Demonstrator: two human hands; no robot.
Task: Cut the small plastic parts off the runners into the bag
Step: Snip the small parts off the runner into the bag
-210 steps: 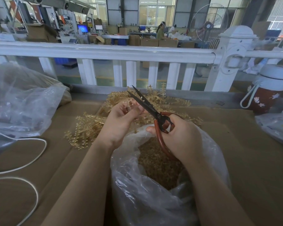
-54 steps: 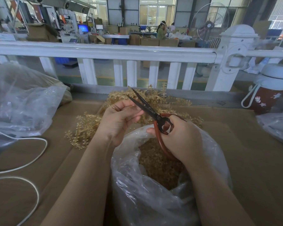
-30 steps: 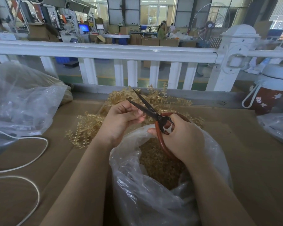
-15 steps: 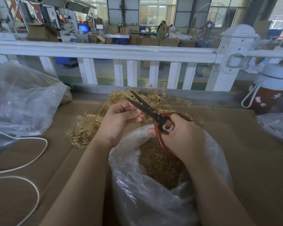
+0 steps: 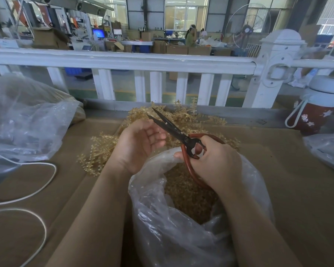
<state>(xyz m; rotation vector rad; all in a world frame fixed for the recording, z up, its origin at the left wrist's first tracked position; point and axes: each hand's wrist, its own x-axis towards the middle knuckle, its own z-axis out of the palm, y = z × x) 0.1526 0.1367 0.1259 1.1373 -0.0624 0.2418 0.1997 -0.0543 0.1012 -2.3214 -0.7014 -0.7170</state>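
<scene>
My right hand grips the red loop handles of black-bladed scissors. The blades point up and left, slightly parted. My left hand hovers just left of the blades, palm showing and fingers loosely curled; I see no runner in it. Both hands are above the mouth of a clear plastic bag that holds a heap of small tan cut parts. A pile of tan plastic runners lies on the brown cardboard surface behind and left of my hands.
A large clear bag sits at the left, with a white cord looping in front of it. A red bottle with a white lid and another bag are at the right. A white railing borders the far edge.
My left hand had its fingers closed against the scissor blades; now they have loosened and the palm shows. The right hand and scissors have barely moved.
</scene>
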